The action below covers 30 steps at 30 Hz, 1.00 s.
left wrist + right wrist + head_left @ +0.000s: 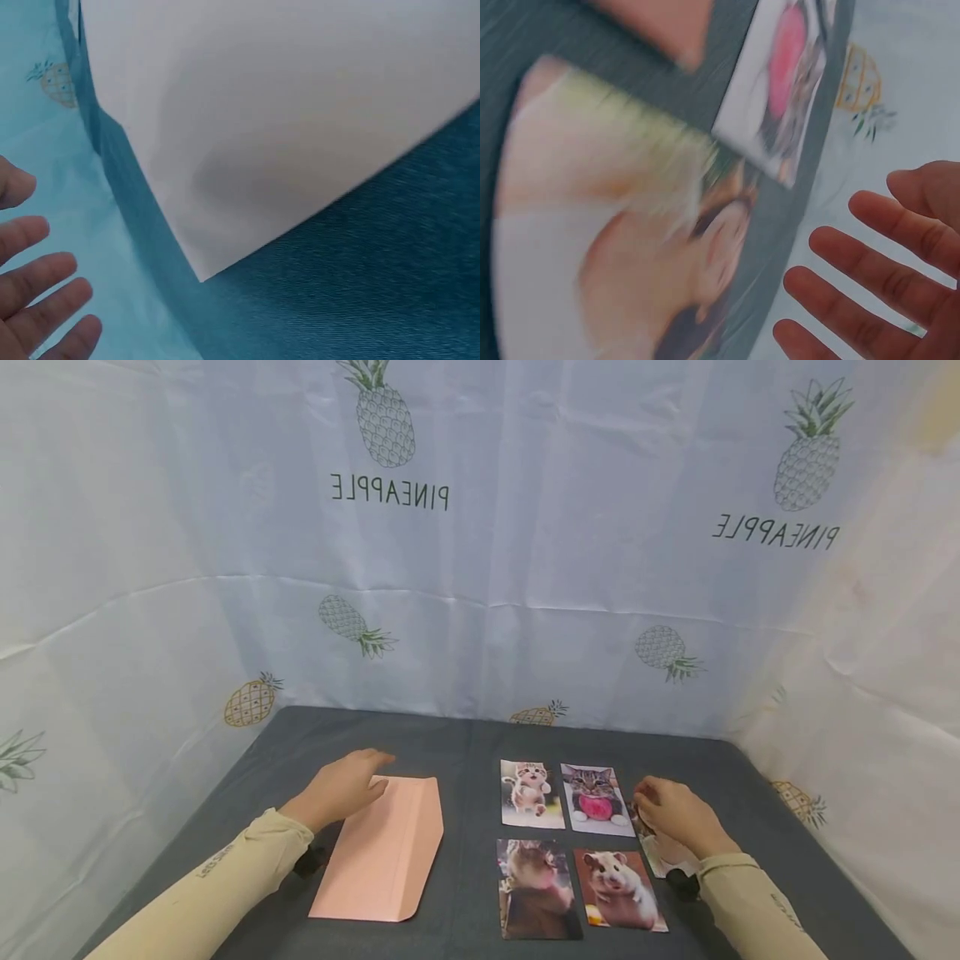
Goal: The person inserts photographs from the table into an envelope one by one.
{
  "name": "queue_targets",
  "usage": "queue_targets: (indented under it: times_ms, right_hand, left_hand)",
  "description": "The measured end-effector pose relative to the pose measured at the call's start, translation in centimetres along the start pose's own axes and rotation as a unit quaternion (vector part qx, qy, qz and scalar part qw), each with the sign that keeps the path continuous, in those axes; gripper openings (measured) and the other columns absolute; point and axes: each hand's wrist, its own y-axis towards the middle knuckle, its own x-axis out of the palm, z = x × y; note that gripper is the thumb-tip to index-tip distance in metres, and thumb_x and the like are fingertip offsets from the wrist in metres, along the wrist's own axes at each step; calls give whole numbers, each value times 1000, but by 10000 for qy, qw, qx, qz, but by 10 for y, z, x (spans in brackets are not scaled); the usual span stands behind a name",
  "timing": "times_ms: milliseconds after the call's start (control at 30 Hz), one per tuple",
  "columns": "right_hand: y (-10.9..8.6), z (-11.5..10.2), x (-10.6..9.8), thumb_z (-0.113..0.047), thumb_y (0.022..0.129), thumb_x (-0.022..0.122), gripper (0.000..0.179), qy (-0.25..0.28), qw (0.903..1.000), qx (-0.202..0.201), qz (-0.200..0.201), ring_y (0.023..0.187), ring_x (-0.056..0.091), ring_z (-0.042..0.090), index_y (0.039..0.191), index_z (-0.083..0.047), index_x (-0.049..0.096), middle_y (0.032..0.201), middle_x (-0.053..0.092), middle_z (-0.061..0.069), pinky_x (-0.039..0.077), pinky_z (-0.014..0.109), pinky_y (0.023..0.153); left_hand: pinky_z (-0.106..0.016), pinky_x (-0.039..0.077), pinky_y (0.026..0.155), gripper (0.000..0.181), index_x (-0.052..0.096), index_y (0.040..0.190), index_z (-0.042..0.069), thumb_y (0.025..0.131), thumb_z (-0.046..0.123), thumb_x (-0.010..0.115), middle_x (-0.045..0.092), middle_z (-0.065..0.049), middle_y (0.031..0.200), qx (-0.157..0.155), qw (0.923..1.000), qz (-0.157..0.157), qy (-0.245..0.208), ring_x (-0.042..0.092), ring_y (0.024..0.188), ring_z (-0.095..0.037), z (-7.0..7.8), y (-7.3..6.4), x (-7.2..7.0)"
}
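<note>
My left hand (341,792) hovers by the far left corner of a pink envelope (375,868), whose flap is unfolded to the right. In the left wrist view its fingers (52,304) are spread and hold nothing, with the pale envelope (285,150) beside them. Over on the right, my right hand (678,814) is above a photo card (666,853) and partly covers it. The right wrist view shows that card (630,247) blurred, and the hand's fingers (862,262) extended with nothing in them.
Between the hands lie a kitten photo (531,795), a photo of a cat with a pink ball (597,802), a dark brown photo (538,893) and a hamster photo (621,891). A dark cloth (465,752) covers the table. White pineapple-print curtains (495,543) surround it.
</note>
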Motion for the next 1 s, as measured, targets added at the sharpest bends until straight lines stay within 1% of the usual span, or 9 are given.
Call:
queue_targets:
  times_ms: [133, 233, 300, 400, 467, 567, 733, 833, 1000]
  right_hand:
    - [-7, 16, -1, -22, 95, 61, 27, 75, 9999, -16, -136, 94, 65, 32, 114, -4, 65, 107, 68, 14, 52, 54, 77]
    - [-11, 26, 1, -24, 94, 61, 34, 36, 9997, -118, -208, 99, 64, 34, 120, -2, 63, 111, 66, 18, 50, 55, 81]
    - [-13, 33, 3, -24, 94, 61, 39, 65, 9994, -243, -253, 102, 62, 36, 125, 0, 60, 113, 64, 19, 49, 55, 83]
    - [-17, 41, 5, -21, 90, 66, 48, 194, 9980, -492, -338, 107, 59, 39, 129, 6, 55, 115, 62, 23, 47, 56, 86]
    - [-19, 45, 6, -22, 88, 69, 55, 306, 9965, -642, -442, 108, 57, 41, 131, 9, 52, 116, 60, 25, 46, 57, 88]
    - [-23, 49, 7, -25, 85, 72, 64, 384, 9944, -786, -587, 115, 52, 50, 133, 12, 49, 122, 55, 33, 43, 61, 92]
    - [-24, 50, 6, -32, 83, 74, 75, 535, 9917, -581, -1017, 124, 36, 63, 137, 11, 44, 135, 38, 45, 35, 69, 95]
    - [-24, 49, 6, -35, 83, 74, 80, 623, 9893, -402, -1254, 125, 30, 66, 140, 10, 41, 137, 30, 48, 32, 72, 94]
    - [-25, 51, 7, -36, 84, 73, 79, 578, 9885, -381, -1346, 125, 29, 66, 140, 9, 40, 138, 29, 48, 31, 73, 94]
  left_hand:
    - [-52, 49, 92, 47, 53, 136, 4, 93, 20, 62, 50, -21, 140, 219, 9997, -66, 49, 51, 126, -39, -3, -8, 3]
    - [-54, 45, 97, 53, 49, 139, 1, 92, 22, 64, 44, -24, 144, 395, 9990, -220, -36, 47, 129, -41, -5, -13, 4]
    - [-55, 42, 100, 58, 45, 142, 0, 93, 24, 64, 40, -25, 147, 457, 9980, -409, -167, 43, 132, -43, -6, -17, 4]
    - [-58, 37, 103, 65, 39, 145, 0, 93, 30, 63, 31, -27, 152, 470, 9946, -811, -449, 34, 137, -45, -9, -21, 5]
    - [-59, 33, 106, 69, 36, 147, 1, 93, 33, 63, 25, -28, 154, 427, 9908, -1087, -676, 28, 140, -46, -10, -24, 7]
    - [-61, 28, 109, 76, 32, 149, 3, 91, 39, 65, 17, -27, 157, 343, 9830, -1479, -1037, 19, 144, -46, -12, -28, 8]
    - [-63, 26, 108, 93, 27, 151, 3, 84, 49, 71, 9, -28, 158, 442, 9701, -1973, -1344, 12, 145, -46, -12, -33, 10]
    - [-63, 26, 108, 104, 26, 151, 2, 76, 52, 77, 9, -30, 157, 591, 9667, -2104, -1334, 12, 144, -47, -13, -35, 11]
    - [-63, 26, 108, 111, 28, 150, 1, 68, 49, 83, 11, -31, 156, 701, 9652, -2176, -1272, 13, 144, -47, -13, -37, 14]
